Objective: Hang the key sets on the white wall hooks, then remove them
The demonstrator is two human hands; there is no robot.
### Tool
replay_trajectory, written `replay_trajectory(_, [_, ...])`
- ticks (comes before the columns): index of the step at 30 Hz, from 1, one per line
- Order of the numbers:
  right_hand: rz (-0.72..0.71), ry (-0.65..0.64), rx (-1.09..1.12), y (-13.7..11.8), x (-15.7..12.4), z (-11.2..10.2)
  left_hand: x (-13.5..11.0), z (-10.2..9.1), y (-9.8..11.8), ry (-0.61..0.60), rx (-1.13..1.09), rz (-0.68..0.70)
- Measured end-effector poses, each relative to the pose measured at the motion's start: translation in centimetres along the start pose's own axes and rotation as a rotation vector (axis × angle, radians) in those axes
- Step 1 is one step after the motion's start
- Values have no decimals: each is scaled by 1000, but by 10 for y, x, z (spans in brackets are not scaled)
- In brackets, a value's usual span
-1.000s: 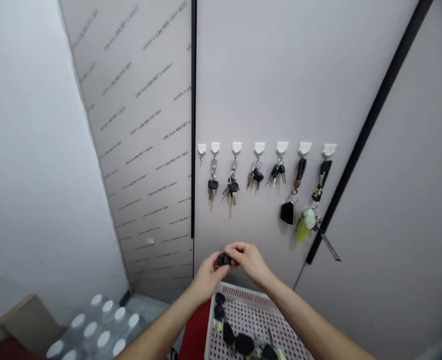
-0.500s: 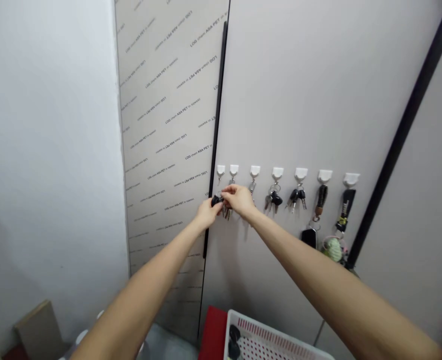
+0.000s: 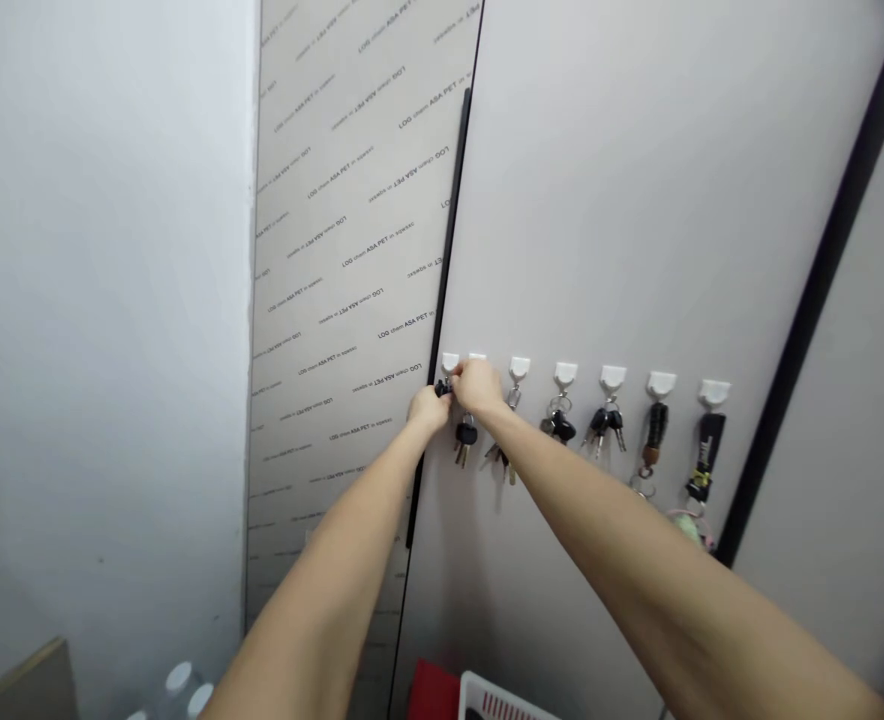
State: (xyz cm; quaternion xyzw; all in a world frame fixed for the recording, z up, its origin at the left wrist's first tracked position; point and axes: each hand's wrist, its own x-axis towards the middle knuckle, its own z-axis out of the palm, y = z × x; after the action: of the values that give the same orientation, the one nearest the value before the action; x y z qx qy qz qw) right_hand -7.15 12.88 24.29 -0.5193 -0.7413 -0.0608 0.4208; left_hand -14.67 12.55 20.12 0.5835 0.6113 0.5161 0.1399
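Note:
My left hand [image 3: 428, 408] is closed on a small bunch of keys [image 3: 443, 388] with dark heads, just below the leftmost white hook [image 3: 450, 363]. Fingers pinched, my right hand [image 3: 479, 384] grips the upper end of the same bunch, right under that hook; whether the ring is over the hook is hidden. Behind the right hand, the second hook [image 3: 477, 356] is mostly covered. Keys with a black head [image 3: 466, 432] hang below that hand. Another bunch of keys [image 3: 500, 456] hangs from the third hook [image 3: 519, 367], partly behind my right wrist.
Further right, more hooks hold black-headed keys [image 3: 605, 425], a braided dark strap [image 3: 656, 437] and a black strap [image 3: 704, 455]. A long black handle strip [image 3: 453, 220] runs up the panel's left edge. Below are a white basket [image 3: 479, 690], a red object [image 3: 433, 690] and white-capped bottles [image 3: 179, 678].
Both hands have risen with the keys from below the hooks to the leftmost hook. The keys under the second hook are now uncovered. The camera view has tilted up slightly.

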Motion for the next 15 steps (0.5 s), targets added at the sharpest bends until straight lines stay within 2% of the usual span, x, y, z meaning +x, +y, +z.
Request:
replay_trajectory(5, [-67,-19,-53,-1,-10,-2,-7,3,-13,-8,3,-40])
replay_trajectory(8, [-133,-36,-44,5,-31,-6,-19,2,-29,-37,2,-62])
replay_trajectory(12, [-240,-160,60,30,-83,-8,-52,8,-56,-123,-11,-80])
replay_trajectory(15, [-195,-332,122,62,-138,-3,-92,26,-76,-220,-44,-62])
